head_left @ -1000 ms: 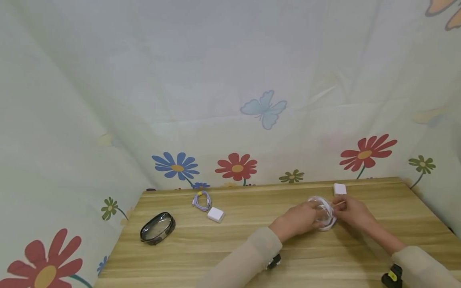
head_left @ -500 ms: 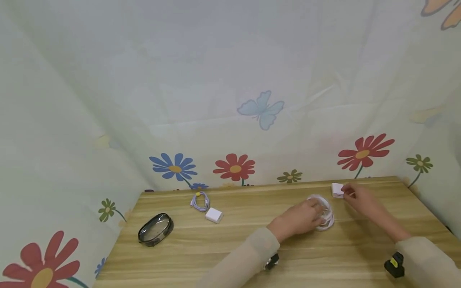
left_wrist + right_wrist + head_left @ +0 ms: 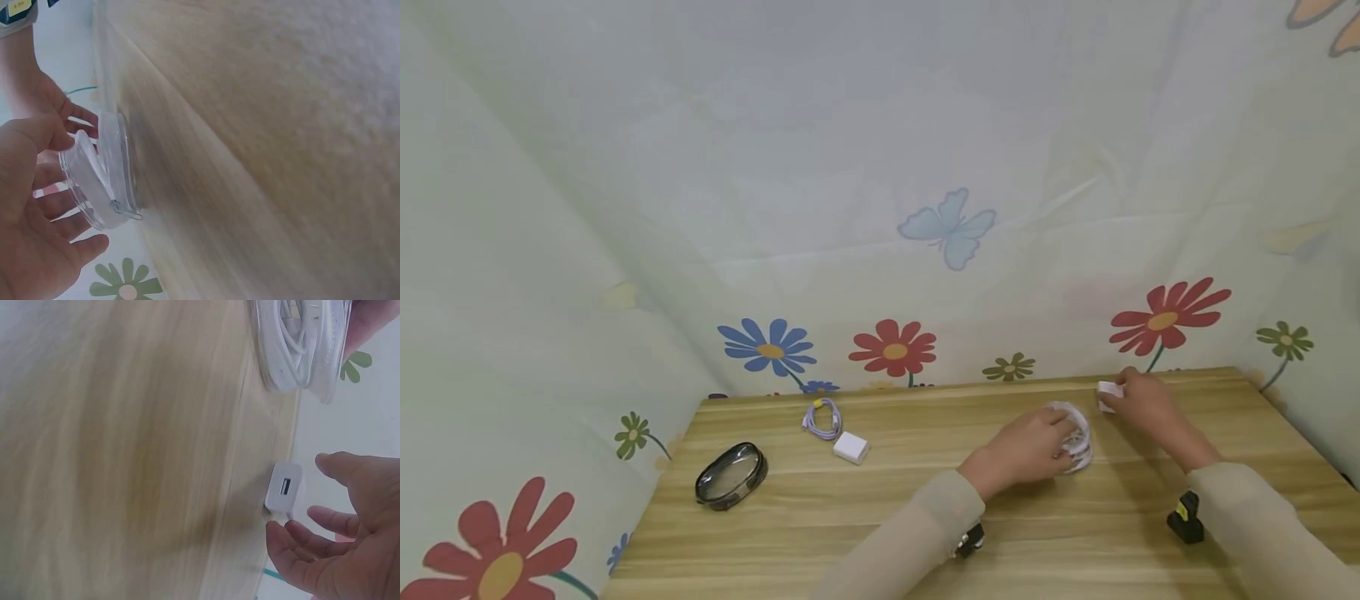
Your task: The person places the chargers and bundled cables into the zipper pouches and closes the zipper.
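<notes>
In the head view my left hand [image 3: 1024, 448] holds a clear, white-rimmed case [image 3: 1079, 433] on the table's right half. Seen from the left wrist, the case [image 3: 116, 156] gapes, with my thumb at its rim and the fingers behind the see-through side. A coiled white cable [image 3: 294, 344] lies inside. My right hand [image 3: 1153, 414] is at a white charger block [image 3: 1107, 395] near the table's back edge. The right wrist view shows the charger's USB slot, the fingertips [image 3: 278, 529] close to it and the thumb apart from it.
Farther left on the wooden table [image 3: 925, 533] lie a lilac coiled cable [image 3: 822, 421] with a yellow tie and another white charger block [image 3: 851, 447]. A clear case with a black rim [image 3: 731, 477] sits near the left edge. A flowered curtain [image 3: 820, 275] stands behind.
My right hand has left the clear case and moved back to the white charger, its fingers now around the block. The left hand stays at the case.
</notes>
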`<action>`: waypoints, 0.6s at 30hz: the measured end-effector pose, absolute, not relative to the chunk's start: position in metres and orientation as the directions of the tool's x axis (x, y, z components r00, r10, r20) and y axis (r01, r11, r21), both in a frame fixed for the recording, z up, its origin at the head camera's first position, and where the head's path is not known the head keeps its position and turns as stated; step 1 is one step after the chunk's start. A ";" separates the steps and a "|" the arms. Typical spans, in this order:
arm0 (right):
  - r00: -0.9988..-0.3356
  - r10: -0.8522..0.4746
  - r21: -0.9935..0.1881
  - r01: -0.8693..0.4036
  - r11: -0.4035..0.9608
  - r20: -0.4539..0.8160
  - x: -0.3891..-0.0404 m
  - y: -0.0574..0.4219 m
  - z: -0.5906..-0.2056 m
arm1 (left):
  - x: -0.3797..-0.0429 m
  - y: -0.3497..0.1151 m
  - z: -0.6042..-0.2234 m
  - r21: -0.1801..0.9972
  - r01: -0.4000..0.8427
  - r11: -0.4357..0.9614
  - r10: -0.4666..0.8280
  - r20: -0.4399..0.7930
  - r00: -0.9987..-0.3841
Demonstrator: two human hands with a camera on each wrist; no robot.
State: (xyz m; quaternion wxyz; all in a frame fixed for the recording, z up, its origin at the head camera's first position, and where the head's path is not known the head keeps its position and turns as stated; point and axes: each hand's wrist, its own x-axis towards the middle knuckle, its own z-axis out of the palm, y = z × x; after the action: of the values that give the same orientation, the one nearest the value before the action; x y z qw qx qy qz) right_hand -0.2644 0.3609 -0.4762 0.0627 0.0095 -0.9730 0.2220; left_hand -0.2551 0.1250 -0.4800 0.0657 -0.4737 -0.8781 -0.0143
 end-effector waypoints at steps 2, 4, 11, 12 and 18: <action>-0.993 0.022 -0.434 -0.030 0.900 0.116 -0.266 0.358 -0.476 | -0.255 0.125 -0.480 -0.040 0.830 0.556 0.827 0.127 -0.548; -0.993 0.030 -0.436 -0.023 0.900 0.114 -0.267 0.356 -0.476 | -0.255 0.126 -0.482 -0.036 0.824 0.565 0.821 0.126 -0.557; -0.988 0.025 -0.426 -0.044 0.904 0.153 -0.271 0.353 -0.481 | -0.255 0.127 -0.485 -0.071 0.822 0.565 0.821 0.144 -0.552; -0.988 0.026 -0.424 -0.041 0.905 0.152 -0.272 0.353 -0.481 | -0.255 0.128 -0.486 -0.070 0.824 0.562 0.823 0.148 -0.548; -0.982 0.010 -0.429 -0.075 0.900 0.191 -0.271 0.353 -0.484 | -0.255 0.129 -0.484 0.030 0.816 0.577 0.802 0.171 -0.573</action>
State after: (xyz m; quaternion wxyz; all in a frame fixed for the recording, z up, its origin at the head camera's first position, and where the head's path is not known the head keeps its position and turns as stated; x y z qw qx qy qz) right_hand -0.2708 0.3532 -0.4837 0.0946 0.0167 -0.9701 0.2227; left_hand -0.2547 0.1290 -0.4844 0.0693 -0.4570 -0.8852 -0.0524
